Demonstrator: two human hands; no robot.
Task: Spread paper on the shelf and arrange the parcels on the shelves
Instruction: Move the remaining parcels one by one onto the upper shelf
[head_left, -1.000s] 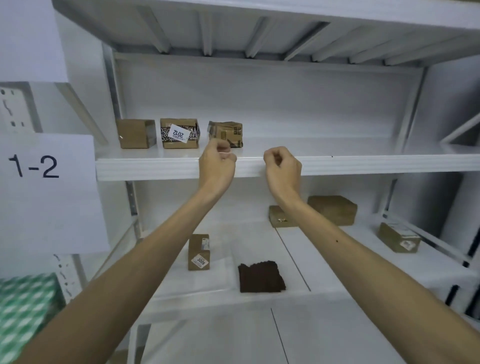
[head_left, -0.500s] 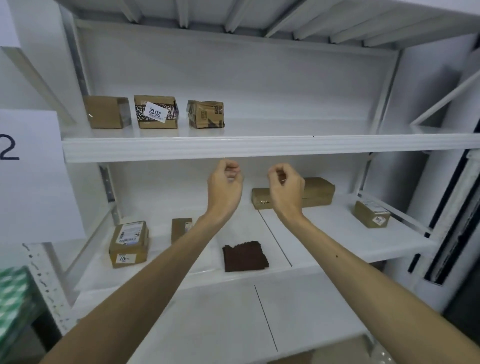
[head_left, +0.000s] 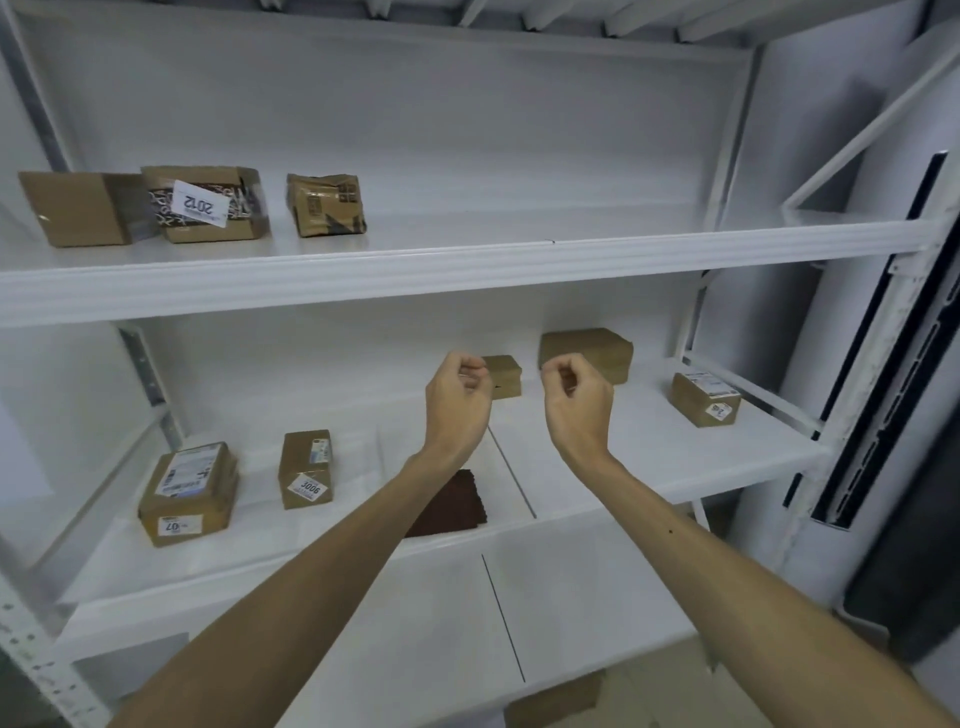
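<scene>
My left hand and my right hand hover side by side over the middle shelf, fingertips pinched, with nothing visible between them. A thin white sheet seems to lie under the left part of that shelf. On it stand a labelled box, a "3006" box, a dark brown flat packet, a small box, a wider box and a labelled box. The upper shelf carries a plain box, a "2012" box and a crumpled parcel.
A lower white shelf with a dark seam sits below my forearms. Brown cardboard lies under it. A black slotted rail and white uprights bound the right side. The upper shelf's right half is bare.
Both hands have dropped from the upper shelf's front edge to below it, in front of the middle shelf. The view has swung right and down.
</scene>
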